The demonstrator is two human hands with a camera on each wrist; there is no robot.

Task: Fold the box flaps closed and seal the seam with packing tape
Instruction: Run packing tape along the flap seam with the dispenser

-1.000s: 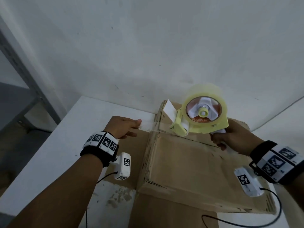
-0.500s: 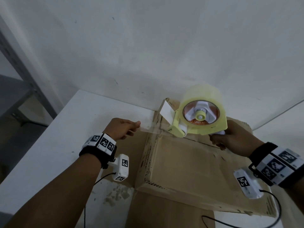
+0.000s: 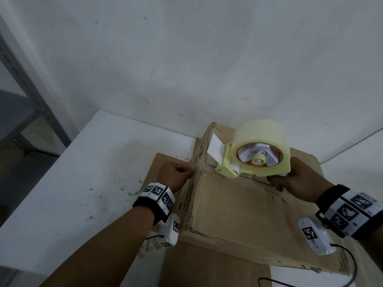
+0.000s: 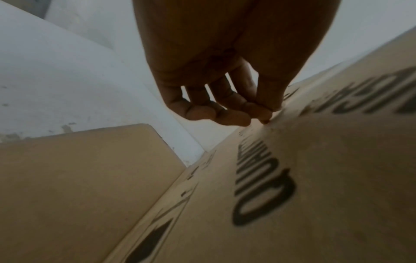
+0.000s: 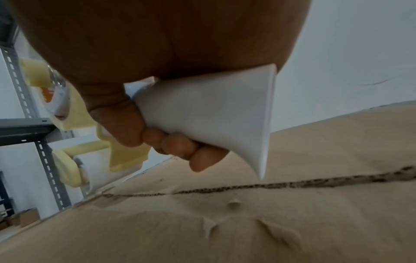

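Observation:
A brown cardboard box point(image 3: 238, 208) stands on a white table point(image 3: 83, 183) with its top flaps folded shut. The seam point(image 3: 255, 180) runs across the top, and in the right wrist view the seam point(image 5: 270, 186) is a dark ragged line. My right hand point(image 3: 277, 181) grips the white handle point(image 5: 213, 113) of a yellow tape dispenser point(image 3: 259, 150), whose front roller sits at the seam's left end. My left hand point(image 3: 191, 169) pinches the clear tape end against the box's printed left side point(image 4: 315, 178), thumb and forefinger together point(image 4: 263, 117). The tape itself barely shows.
A flat cardboard sheet point(image 3: 153, 175) lies under the box and sticks out to the left and toward me. A white wall stands right behind the box. A grey metal shelf frame point(image 3: 31, 90) is at the far left beyond the table edge. A black cable point(image 3: 350, 264) trails at the lower right.
My left hand has moved right with the tape end, from out over the table to the box's left side. The dispenser has come down onto the seam's left end.

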